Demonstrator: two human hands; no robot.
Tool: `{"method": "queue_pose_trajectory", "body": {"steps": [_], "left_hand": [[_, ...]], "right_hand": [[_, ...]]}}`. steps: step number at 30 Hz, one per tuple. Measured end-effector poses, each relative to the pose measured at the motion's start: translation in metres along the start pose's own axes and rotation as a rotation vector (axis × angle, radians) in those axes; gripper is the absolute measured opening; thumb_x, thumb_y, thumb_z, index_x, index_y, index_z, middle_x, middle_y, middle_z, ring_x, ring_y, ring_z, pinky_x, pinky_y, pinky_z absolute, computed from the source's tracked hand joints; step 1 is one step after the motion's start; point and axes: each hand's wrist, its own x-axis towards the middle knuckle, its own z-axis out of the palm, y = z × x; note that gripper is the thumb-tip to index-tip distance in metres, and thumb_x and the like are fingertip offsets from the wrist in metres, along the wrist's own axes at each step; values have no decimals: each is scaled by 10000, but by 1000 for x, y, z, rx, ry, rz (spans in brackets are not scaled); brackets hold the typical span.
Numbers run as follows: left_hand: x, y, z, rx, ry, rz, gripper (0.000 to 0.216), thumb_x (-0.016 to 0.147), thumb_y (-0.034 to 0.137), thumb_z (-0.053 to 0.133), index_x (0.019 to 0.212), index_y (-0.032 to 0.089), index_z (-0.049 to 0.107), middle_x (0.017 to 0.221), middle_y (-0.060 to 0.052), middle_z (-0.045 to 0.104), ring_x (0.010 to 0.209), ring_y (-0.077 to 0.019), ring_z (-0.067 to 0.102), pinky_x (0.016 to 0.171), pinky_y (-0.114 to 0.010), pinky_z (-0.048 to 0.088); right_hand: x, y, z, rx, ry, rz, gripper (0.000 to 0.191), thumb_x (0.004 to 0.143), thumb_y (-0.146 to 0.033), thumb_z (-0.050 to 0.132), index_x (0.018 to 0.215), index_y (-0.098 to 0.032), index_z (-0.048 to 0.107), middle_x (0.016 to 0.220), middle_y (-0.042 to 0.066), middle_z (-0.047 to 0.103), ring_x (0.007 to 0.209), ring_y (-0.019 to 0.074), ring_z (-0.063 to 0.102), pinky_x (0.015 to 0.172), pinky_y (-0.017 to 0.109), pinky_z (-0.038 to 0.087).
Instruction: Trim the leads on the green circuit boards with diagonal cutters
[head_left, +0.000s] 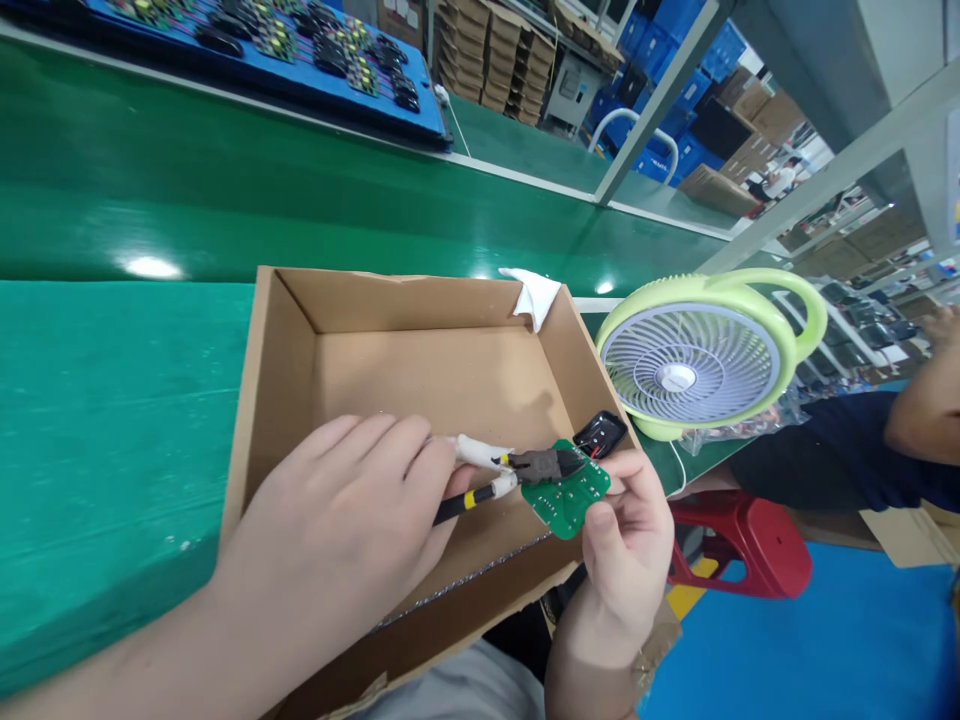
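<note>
My left hand (pixel 341 510) is wrapped round the handles of a pair of side cutters (pixel 541 466), black with yellow bands and white wrapping. Their dark jaws lie over the face of a green circuit board (pixel 568 508), near its upper edge. Between thumb and fingers, my right hand (pixel 630 545) pinches the board by its right side. A small glossy black plastic part (pixel 601 434) sits just above the board, with a red wire between them. Whether the jaws have closed on a lead is too small to tell. All this is above an open cardboard box (pixel 420 302).
A white scrap (pixel 534 296) hangs over the box's far right corner. To the right stand a light green fan (pixel 690 365) and a red stool (pixel 769 545), with another person's arm (pixel 926 430) beyond. Circuit boards and black parts lie on a blue tray (pixel 424 118) at the back.
</note>
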Motion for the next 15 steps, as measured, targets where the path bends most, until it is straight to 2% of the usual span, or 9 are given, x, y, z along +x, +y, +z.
{"method": "queue_pose_trajectory", "body": {"steps": [7, 15], "left_hand": [[1, 0, -1, -51, -2, 15, 204, 896, 143, 405, 770, 197, 557, 751, -86, 622, 690, -265, 620, 619, -395, 461], [2, 0, -2, -30, -60, 44, 225, 884, 152, 404, 718, 202, 546, 685, -64, 564, 622, -267, 591, 574, -410, 461]], "right_hand": [[1, 0, -1, -3, 2, 7, 141, 921, -304, 770, 985, -241, 662, 741, -27, 660, 610, 116, 582, 568, 193, 487], [0, 2, -3, 18, -2, 4, 153, 917, -293, 786, 995, -231, 670, 737, -31, 662, 596, 97, 581, 570, 169, 485]]}}
